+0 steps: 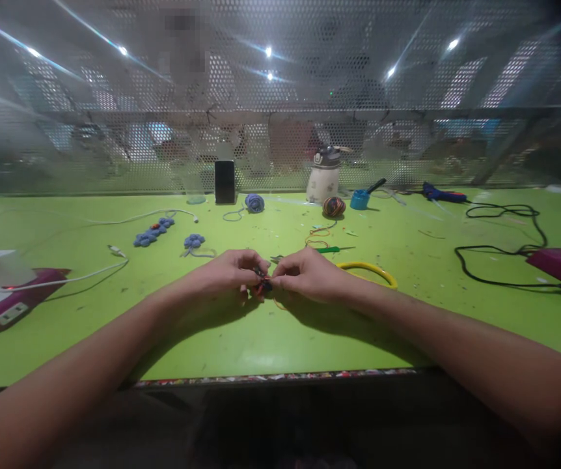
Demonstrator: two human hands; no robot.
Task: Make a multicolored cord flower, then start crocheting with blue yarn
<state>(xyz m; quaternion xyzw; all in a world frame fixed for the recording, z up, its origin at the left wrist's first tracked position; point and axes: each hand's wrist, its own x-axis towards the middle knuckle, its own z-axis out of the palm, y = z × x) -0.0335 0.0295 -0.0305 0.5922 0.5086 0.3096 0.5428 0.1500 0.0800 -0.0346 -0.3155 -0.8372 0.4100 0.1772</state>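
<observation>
Between my two hands is a small dark red, multicoloured yarn piece (262, 285), mostly covered by fingers. My left hand (229, 272) is closed on it from the left, thumb and fingers pinching. From the right, my right hand (307, 275) has thumb and forefinger pressed together at the piece's edge. A thin orange strand hangs below the fingers. Just beyond the right hand lies a green-handled crochet hook (328, 249). A yellow loop (383, 273), like a scissors handle, shows behind the right wrist. Farther back sits a multicoloured yarn ball (334, 207) with loose thread.
Blue crocheted flowers (153, 232) and a single blue flower (194, 241) lie left. Behind stand a phone (224, 182), blue yarn ball (254, 203), cream jar (323, 182) and blue pot (360, 199). Purple power strips (41, 286) flank both sides; a glue gun (444, 193) lies right.
</observation>
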